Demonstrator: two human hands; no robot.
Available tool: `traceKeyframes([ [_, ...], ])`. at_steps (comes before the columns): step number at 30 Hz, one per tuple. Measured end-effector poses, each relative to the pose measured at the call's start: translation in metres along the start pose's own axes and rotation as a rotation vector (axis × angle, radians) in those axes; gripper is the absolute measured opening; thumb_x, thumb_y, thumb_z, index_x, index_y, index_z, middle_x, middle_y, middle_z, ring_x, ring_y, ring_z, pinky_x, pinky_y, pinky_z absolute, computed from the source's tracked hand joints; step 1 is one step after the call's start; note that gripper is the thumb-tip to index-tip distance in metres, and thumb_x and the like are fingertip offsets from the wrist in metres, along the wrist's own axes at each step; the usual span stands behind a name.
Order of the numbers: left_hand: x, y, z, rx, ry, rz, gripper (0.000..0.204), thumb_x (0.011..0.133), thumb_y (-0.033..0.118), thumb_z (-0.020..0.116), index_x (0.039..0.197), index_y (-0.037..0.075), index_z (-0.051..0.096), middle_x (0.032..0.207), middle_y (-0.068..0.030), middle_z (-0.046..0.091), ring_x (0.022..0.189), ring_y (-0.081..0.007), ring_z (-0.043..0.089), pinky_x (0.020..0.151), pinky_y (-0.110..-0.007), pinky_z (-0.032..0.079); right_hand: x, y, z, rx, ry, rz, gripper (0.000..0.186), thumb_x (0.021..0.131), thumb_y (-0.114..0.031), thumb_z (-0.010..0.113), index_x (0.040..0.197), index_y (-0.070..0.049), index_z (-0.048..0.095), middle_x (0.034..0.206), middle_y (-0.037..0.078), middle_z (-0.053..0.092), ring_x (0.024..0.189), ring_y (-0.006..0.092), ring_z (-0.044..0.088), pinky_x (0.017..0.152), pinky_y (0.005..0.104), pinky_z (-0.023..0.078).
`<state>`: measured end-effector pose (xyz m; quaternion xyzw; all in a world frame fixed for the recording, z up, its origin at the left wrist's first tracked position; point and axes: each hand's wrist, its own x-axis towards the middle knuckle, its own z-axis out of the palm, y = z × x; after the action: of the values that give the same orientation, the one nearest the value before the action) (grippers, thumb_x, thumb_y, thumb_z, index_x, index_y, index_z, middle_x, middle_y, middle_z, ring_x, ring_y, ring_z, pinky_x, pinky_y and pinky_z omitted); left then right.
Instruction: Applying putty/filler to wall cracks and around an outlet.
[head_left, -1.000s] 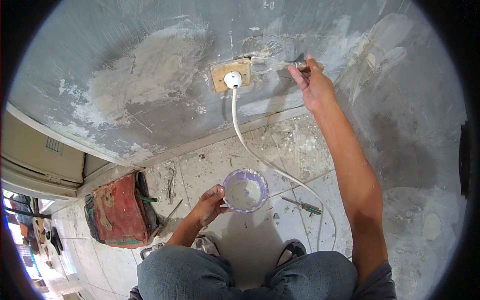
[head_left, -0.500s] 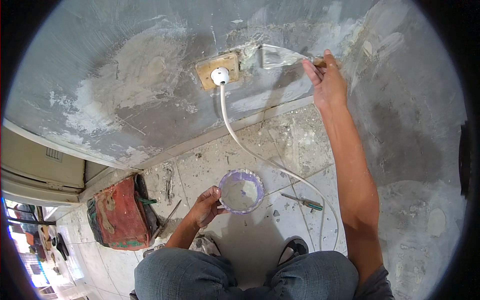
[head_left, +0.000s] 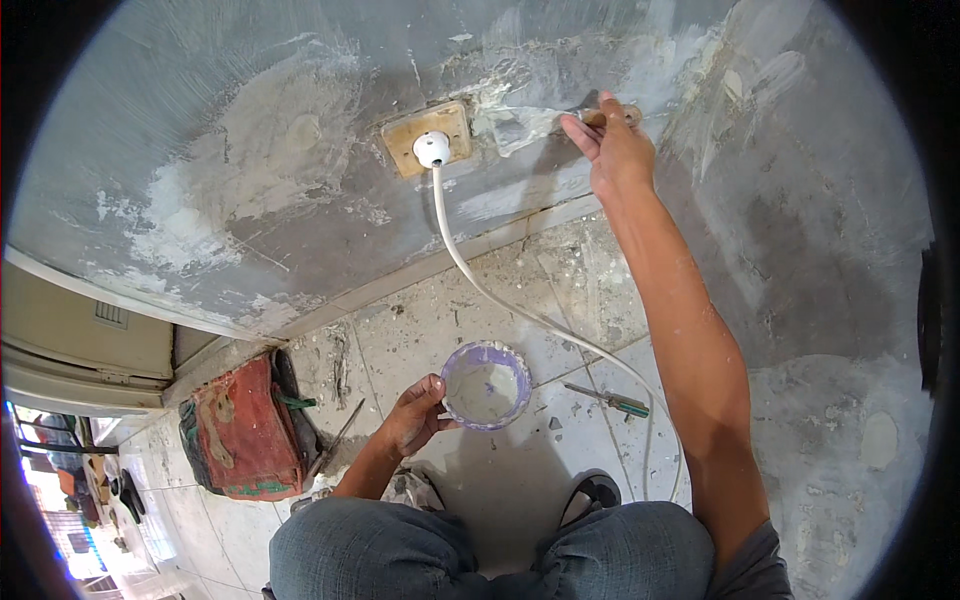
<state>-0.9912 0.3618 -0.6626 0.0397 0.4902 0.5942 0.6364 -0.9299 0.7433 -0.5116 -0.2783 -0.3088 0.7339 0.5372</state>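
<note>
My right hand [head_left: 622,152] grips the wooden handle of a putty knife [head_left: 540,120], its blade lying against the grey wall [head_left: 330,60]. Pale wet filler [head_left: 497,85] covers the wall around the blade, just right of a tan square mounting plate [head_left: 398,133]. On that plate sits a round white fitting [head_left: 432,149], and a white cable [head_left: 447,225] runs out of it. Down low, my left hand [head_left: 412,416] holds a purple bowl [head_left: 523,402] by its left rim. Greyish putty [head_left: 484,393] coats the bowl's inside.
A screwdriver [head_left: 625,405] with a green handle lies on the tiled floor [head_left: 520,455] right of the bowl, near the curving cable. To the left rest a worn red bag [head_left: 250,430] and a thin metal rod [head_left: 343,436]. A second wall [head_left: 810,250] rises at right.
My right hand has moved left with the putty knife, bringing the blade closer to the mounting plate. My left hand and the bowl have stayed nearly still.
</note>
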Motion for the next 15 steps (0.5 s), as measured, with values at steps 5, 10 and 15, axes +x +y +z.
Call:
traceKeyframes([
  [5, -0.002, 0.002, 0.000, -0.003, -0.011, 0.006, 0.019, 0.095, 0.036, 0.055, 0.093, 0.016, 0.055, 0.095, 0.0031, 0.061, 0.089, -0.0114, 0.061, 0.081, -0.036, 0.053, -0.010, -0.003, -0.019, 0.007, -0.009, 0.033, 0.023, 0.093, -0.015, 0.058, 0.093, 0.004, 0.046, 0.086, 0.013, 0.054, 0.073, 0.0281, 0.067, 0.072, 0.0358, 0.064],
  [10, 0.000, 0.001, 0.000, -0.005, -0.011, -0.005, 0.019, 0.096, 0.035, 0.055, 0.093, 0.016, 0.056, 0.095, 0.0032, 0.061, 0.089, -0.0110, 0.061, 0.082, -0.037, 0.053, -0.019, 0.000, -0.002, 0.035, -0.079, 0.033, 0.023, 0.094, -0.016, 0.058, 0.093, 0.003, 0.045, 0.086, 0.013, 0.054, 0.075, 0.0276, 0.067, 0.073, 0.0346, 0.064],
  [15, 0.001, -0.001, -0.004, -0.022, -0.032, 0.008, 0.019, 0.096, 0.035, 0.054, 0.093, 0.016, 0.056, 0.095, 0.0031, 0.061, 0.091, -0.0117, 0.061, 0.083, -0.037, 0.053, 0.003, 0.019, -0.028, 0.009, -0.033, 0.047, 0.022, 0.094, -0.016, 0.058, 0.092, 0.002, 0.046, 0.086, 0.012, 0.054, 0.074, 0.0271, 0.067, 0.071, 0.0328, 0.064],
])
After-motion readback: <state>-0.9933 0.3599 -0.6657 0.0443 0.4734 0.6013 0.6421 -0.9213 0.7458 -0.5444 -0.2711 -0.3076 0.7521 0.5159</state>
